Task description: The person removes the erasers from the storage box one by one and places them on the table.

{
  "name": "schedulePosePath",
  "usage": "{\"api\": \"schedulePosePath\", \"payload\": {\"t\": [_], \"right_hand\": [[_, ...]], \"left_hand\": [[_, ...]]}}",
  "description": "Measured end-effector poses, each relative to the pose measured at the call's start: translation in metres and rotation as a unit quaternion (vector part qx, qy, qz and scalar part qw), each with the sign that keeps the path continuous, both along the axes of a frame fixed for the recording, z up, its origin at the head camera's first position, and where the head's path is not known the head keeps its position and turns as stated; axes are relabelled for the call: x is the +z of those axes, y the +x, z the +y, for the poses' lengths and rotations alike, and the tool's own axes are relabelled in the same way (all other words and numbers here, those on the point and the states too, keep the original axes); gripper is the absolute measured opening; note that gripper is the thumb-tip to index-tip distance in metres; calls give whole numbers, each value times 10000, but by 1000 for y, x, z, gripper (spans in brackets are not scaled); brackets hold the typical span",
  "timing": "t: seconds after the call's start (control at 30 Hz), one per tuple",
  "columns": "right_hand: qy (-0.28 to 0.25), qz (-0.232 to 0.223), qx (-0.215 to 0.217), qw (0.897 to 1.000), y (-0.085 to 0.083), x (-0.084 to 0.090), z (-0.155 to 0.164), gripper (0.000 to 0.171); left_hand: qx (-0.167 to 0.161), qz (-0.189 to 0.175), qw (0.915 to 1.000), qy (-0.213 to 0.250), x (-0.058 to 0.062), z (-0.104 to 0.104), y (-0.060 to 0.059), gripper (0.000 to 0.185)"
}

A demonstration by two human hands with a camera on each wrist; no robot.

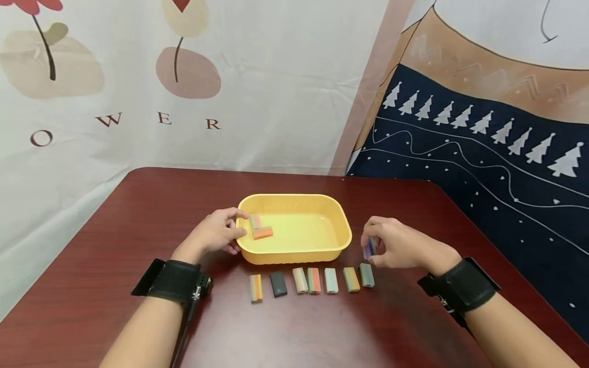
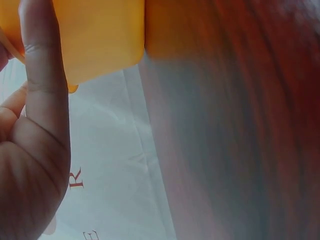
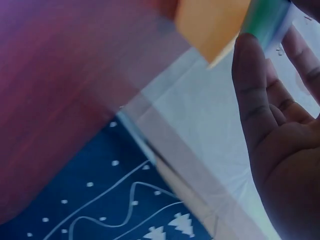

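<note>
My left hand (image 1: 213, 232) grips the left rim of a yellow plastic tray (image 1: 296, 257); in the left wrist view one digit lies along the outer tray wall (image 2: 105, 40). To the right of the tray, my right hand (image 1: 398, 244) pinches a small striped block (image 1: 368, 249) between thumb and fingers, apart from the tray. Green, blue and pale purple bands show on this block (image 3: 264, 22) in the right wrist view. Inside the tray at its left end lie an orange block (image 1: 263, 233) and a pink-green block (image 1: 255, 221).
Several similar blocks stand in a loose row before the tray, from a yellow-orange one (image 1: 256, 289) past a black one (image 1: 278, 284) to a grey-green one (image 1: 366, 275). The dark red table (image 1: 175, 199) meets printed cloths (image 1: 285, 102) at its back and right.
</note>
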State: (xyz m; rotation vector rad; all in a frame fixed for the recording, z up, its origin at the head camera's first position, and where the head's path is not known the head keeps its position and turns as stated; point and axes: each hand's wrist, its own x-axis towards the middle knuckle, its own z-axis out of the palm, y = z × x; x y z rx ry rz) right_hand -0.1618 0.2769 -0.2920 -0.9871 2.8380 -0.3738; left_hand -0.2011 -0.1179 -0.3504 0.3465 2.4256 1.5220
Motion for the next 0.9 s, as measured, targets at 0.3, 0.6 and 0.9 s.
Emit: {"api": "schedulePosePath", "payload": {"t": [0.3, 0.6, 0.9], "right_hand": [[161, -543, -149, 9983, 8, -21, 22, 19], [355, -918, -136, 9950, 4, -34, 23, 21], [395, -1185, -255, 9918, 7, -39, 26, 22]], "left_hand": [[2, -33, 10000, 11, 0, -1, -1, 40], [62, -25, 10000, -39, 2, -3, 1, 40], [75, -39, 9999, -64, 4, 0, 3, 41]]}}
